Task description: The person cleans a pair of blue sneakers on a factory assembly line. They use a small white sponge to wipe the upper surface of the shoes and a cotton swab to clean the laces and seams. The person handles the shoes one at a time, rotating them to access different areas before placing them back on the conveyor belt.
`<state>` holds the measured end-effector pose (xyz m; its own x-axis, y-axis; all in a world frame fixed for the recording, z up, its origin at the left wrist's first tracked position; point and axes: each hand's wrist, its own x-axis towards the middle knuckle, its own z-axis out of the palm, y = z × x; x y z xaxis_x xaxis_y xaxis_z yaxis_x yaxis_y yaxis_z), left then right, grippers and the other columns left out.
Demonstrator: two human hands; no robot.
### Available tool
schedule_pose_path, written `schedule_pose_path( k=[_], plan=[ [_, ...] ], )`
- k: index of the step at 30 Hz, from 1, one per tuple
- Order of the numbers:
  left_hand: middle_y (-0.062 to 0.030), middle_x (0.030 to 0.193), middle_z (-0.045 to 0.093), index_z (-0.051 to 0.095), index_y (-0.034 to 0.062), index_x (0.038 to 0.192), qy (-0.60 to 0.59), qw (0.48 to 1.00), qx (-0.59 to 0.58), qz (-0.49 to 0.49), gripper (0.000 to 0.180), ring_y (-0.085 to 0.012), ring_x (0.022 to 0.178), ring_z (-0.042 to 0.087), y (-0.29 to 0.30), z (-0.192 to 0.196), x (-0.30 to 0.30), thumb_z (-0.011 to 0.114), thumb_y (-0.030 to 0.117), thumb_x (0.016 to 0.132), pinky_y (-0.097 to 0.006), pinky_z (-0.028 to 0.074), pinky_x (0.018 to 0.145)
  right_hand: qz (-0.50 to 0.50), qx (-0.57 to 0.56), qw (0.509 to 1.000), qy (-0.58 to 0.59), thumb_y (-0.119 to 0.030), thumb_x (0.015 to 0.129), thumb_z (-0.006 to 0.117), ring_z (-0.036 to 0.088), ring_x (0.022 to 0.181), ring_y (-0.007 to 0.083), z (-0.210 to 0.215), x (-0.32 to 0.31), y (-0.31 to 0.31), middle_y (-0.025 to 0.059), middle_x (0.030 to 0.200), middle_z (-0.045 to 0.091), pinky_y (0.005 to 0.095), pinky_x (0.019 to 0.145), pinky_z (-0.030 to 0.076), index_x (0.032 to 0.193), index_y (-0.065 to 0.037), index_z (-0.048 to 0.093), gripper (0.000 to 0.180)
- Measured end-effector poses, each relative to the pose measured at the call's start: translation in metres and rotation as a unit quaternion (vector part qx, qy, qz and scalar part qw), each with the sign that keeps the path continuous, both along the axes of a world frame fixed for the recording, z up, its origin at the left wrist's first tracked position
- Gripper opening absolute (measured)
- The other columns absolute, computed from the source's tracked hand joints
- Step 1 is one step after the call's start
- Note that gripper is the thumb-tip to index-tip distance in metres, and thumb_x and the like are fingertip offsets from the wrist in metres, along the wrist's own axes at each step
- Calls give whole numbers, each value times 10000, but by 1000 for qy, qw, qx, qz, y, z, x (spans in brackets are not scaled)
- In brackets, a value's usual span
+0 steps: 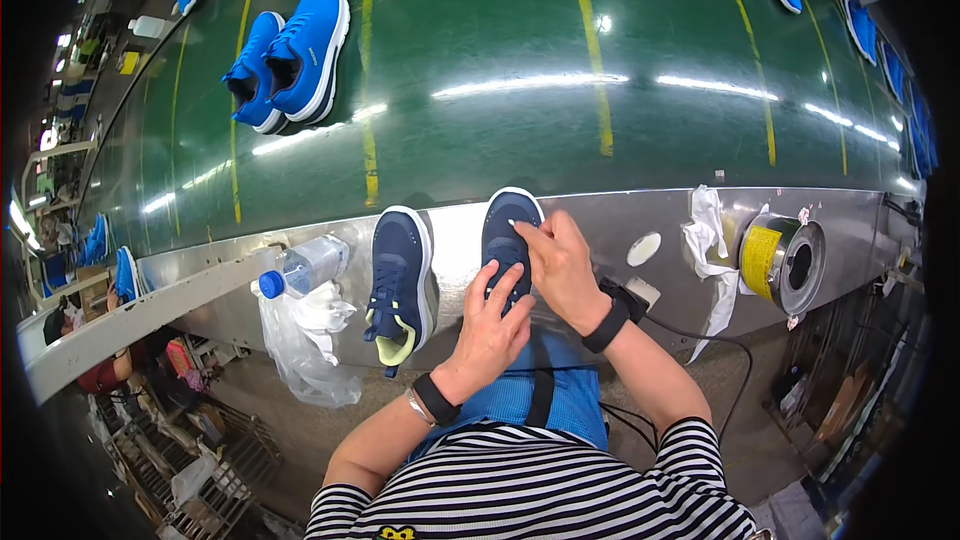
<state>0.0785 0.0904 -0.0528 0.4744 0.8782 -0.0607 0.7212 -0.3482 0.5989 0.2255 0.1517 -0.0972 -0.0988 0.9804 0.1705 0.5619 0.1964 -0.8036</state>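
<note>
Head view showed the navy shoe (496, 246) pointing lengthwise forward from the left hand (487, 335), fingers spread on it, while right hand (562, 270), nearer the toe (513, 202), pinched a small white bit (512, 223).

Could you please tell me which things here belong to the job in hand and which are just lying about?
Job in hand:
navy shoe under left hand and right hand
second navy shoe, probably its mate

Apparently lying about:
blue-capped bottle
clear plastic bag
</note>
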Motion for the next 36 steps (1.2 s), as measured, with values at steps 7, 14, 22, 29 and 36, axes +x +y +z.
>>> schedule_pose_path(
  k=[7, 14, 22, 29, 36],
  plan=[
    [-177, 1356, 442, 633, 80, 1033, 1, 1000, 4, 8, 349, -456, 1296, 328, 1, 1, 2, 704, 15, 698, -524, 340, 1056, 7, 1, 1000, -10, 37, 761, 621, 522, 777, 285, 0, 0, 0, 120, 814, 485, 380, 689, 438, 999, -5, 689, 251],
    [-177, 1347, 449, 632, 79, 1032, -4, 1000, 6, 15, 345, -455, 1295, 331, 0, -1, 1, 705, 18, 701, -523, 340, 1056, 3, 9, 1000, -8, 38, 767, 618, 524, 776, 285, 0, -2, 2, 123, 811, 481, 383, 688, 441, 1006, -5, 683, 251],
    [-177, 1345, 450, 628, 78, 1017, -7, 1000, 7, 15, 337, -460, 1288, 335, 1, 0, 2, 709, 16, 696, -524, 347, 1049, 10, 2, 1000, -18, 39, 764, 620, 527, 770, 290, 0, 1, 0, 126, 815, 487, 384, 678, 445, 1026, -6, 686, 273],
    [-176, 1349, 447, 627, 79, 1007, -6, 1000, 6, 16, 327, -459, 1287, 339, 0, -1, 2, 708, 15, 697, -523, 350, 1047, -3, 13, 1000, -14, 39, 763, 622, 524, 762, 290, -2, 2, 8, 127, 813, 486, 390, 673, 442, 1031, -8, 684, 279],
    [-175, 1348, 449, 629, 77, 1004, -7, 1000, 11, 18, 318, -457, 1287, 341, 1, -1, 3, 708, 19, 701, -519, 350, 1049, 10, 10, 999, -32, 39, 765, 619, 521, 766, 295, -2, 3, 3, 131, 823, 486, 393, 685, 441, 1035, -8, 677, 280]
  ],
)
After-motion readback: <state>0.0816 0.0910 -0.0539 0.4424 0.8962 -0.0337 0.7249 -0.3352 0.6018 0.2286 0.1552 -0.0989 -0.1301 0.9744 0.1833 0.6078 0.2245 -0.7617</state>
